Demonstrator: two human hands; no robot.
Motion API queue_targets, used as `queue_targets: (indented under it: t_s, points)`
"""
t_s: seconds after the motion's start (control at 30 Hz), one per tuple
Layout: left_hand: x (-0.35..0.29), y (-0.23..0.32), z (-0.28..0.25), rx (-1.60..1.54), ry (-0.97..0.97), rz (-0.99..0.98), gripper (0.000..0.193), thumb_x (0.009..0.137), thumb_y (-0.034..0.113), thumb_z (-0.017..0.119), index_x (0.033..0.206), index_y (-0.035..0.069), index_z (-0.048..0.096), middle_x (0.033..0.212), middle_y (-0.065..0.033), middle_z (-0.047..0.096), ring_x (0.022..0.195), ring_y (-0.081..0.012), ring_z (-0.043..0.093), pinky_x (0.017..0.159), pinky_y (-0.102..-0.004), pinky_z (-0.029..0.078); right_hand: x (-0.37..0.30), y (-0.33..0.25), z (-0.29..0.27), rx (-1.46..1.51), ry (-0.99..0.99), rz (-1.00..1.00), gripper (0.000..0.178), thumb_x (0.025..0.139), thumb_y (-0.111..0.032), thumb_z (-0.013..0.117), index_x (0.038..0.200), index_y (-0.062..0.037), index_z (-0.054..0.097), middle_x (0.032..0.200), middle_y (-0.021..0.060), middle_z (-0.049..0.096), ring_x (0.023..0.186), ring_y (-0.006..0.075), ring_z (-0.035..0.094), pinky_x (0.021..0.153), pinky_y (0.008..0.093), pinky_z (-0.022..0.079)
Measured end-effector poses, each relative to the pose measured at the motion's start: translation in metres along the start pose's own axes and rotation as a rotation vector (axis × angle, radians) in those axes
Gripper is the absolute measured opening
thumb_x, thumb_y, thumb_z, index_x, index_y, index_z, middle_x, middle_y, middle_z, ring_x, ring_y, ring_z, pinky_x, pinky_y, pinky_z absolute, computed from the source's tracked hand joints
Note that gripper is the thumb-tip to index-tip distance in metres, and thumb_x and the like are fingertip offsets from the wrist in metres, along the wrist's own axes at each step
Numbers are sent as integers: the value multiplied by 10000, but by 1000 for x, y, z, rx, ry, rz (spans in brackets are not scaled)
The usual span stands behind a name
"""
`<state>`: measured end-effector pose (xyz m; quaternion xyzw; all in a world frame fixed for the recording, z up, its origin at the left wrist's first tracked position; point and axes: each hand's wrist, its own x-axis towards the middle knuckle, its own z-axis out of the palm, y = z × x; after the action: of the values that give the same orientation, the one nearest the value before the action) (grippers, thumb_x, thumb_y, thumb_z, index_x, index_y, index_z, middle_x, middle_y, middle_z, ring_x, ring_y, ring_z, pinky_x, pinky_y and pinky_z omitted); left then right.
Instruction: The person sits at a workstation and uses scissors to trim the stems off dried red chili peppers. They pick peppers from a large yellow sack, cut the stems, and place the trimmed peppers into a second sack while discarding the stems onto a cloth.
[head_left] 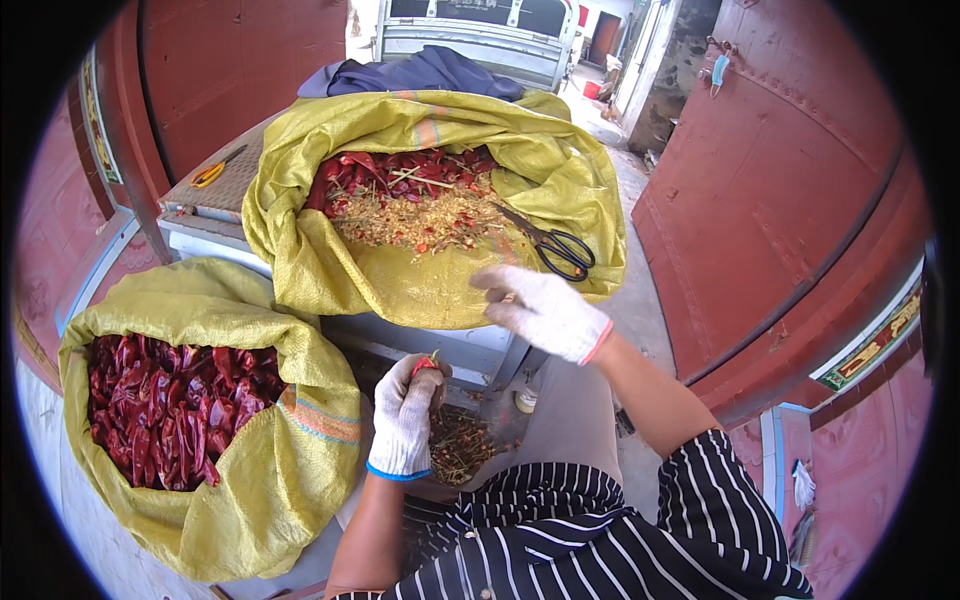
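We had a red pepper (426,365) with a green stem in our left hand (403,412), its gloved fingers closed around it, low and just left of centre. At two o'clock from the pepper, our right hand (545,312), also gloved, hung at the near edge of the upper yellow sack (390,285), its fingers released and loosely parted. That sack sat open at twelve o'clock, with red peppers (440,170) at the back and pale seeds (400,220) in front. Black-handled scissors (563,252) lay on it between one and two o'clock. At nine o'clock we had the lower yellow sack (250,510), full of glossy red peppers. Stem scraps (460,448) were heaped at five o'clock. Farther out, a yellow-handled tool (208,176) lay between ten and eleven, a dark blue cloth (410,73) at twelve, and a red door (770,200) stood at two.
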<state>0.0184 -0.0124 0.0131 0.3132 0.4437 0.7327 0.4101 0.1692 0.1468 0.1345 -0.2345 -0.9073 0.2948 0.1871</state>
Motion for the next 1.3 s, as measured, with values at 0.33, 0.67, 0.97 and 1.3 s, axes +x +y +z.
queue_targets:
  t_s: [0.33,0.67,0.97,1.3]
  points:
    - [2,-3,11,-227,-113,-100,193,906,115,559,1009,-35,625,742,-13,510,666,-97,446,647,-258,393,32,97,-66,-910,3,379,283,865,-191,594,1090,-28,650,1009,249,708,989,404,687,847,490,536]
    - [9,-25,-3,-427,-169,-131,325,824,275,617,931,-32,613,736,-74,568,570,-155,518,612,-308,482,17,104,-104,-750,23,510,401,768,-309,681,1009,10,702,1014,280,694,967,438,669,837,462,529]
    - [6,-27,-4,-555,-298,-185,403,809,386,723,866,6,599,546,-38,457,487,-186,473,528,-352,435,-71,6,-19,-548,-121,62,493,770,-431,745,1095,-77,636,970,190,711,929,368,692,836,456,534]
    - [-7,-18,3,-545,27,-279,294,737,19,561,1022,-57,565,742,-115,581,486,-179,494,581,-387,514,-63,-6,14,-672,-241,-110,554,760,-497,745,1131,-102,627,950,133,698,916,304,694,807,424,548]
